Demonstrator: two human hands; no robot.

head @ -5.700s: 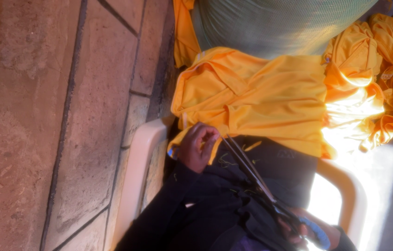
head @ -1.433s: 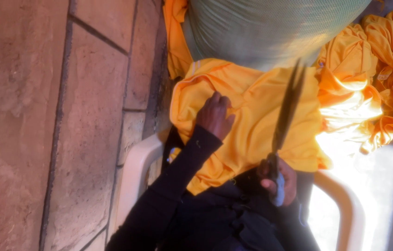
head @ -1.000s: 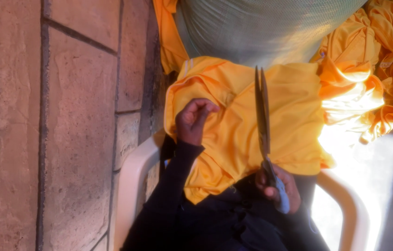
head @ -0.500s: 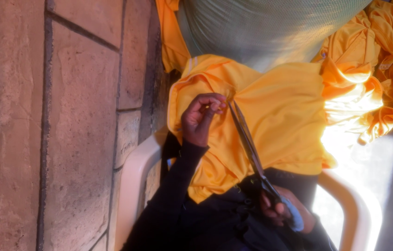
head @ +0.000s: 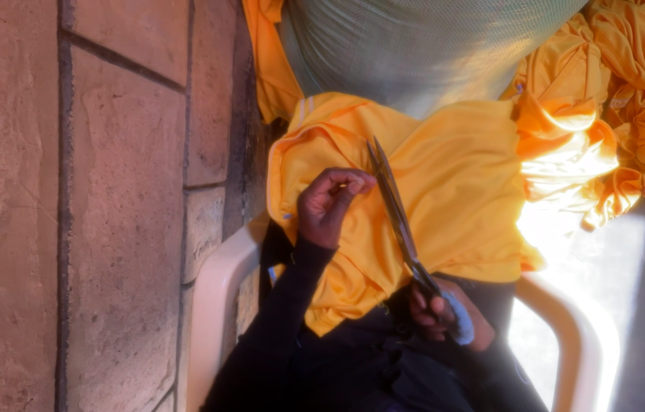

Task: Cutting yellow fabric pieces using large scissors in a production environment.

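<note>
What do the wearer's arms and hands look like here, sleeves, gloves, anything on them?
Both arms are in long dark sleeves, black or close to it, plain with no markings visible. The left sleeve ends at the wrist. The left hand and right hand are bare: no gloves. No rings or watch can be made out.

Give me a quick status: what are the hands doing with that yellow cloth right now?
Left hand pinching yellow garment on lap. Right hand gripping scissors, blades shut, tips beside left fingertips. More yellow garments piled beyond. Nothing blocking.
</note>
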